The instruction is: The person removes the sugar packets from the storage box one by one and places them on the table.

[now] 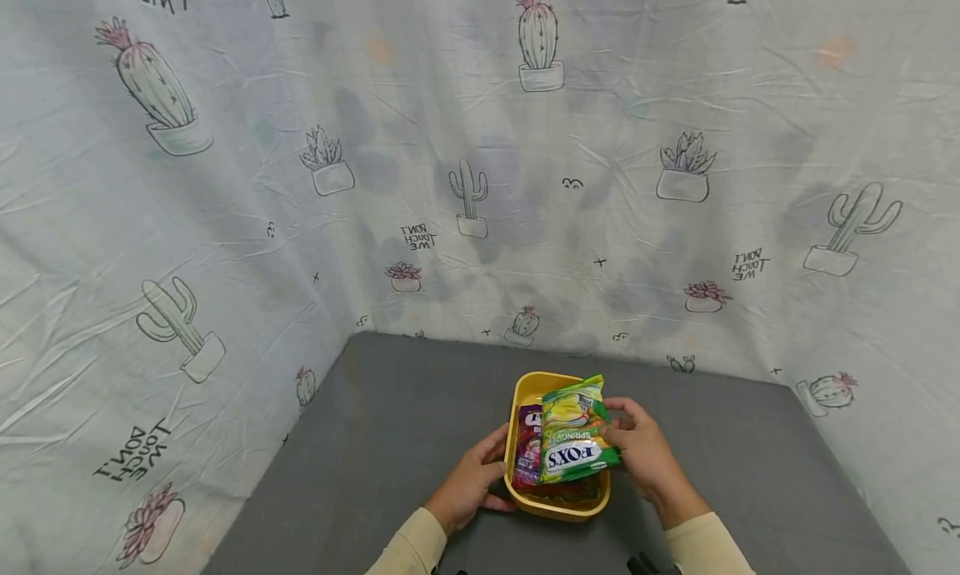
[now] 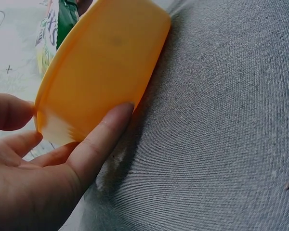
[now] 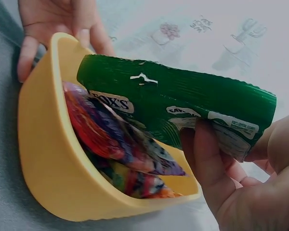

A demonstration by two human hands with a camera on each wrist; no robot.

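Note:
My right hand (image 1: 640, 446) pinches the right side of a green and yellow Fox's candy packet (image 1: 573, 429), held over a yellow plastic tub (image 1: 555, 512). In the right wrist view the packet's green end (image 3: 183, 91) is tilted above the tub's rim, with the thumb on its near side. My left hand (image 1: 471, 481) holds the tub's left side, fingers at the rim and a digit low on the wall in the left wrist view. A purple packet (image 1: 527, 446) lies inside the tub. Beneath it are more colourful packets (image 3: 135, 183), partly hidden.
The tub stands on a grey cloth-covered table (image 1: 405, 408). Behind and at both sides hangs a pale curtain (image 1: 420, 125) printed with cacti and mirrored lettering. A small black object (image 1: 643, 564) shows at the bottom edge by the right sleeve.

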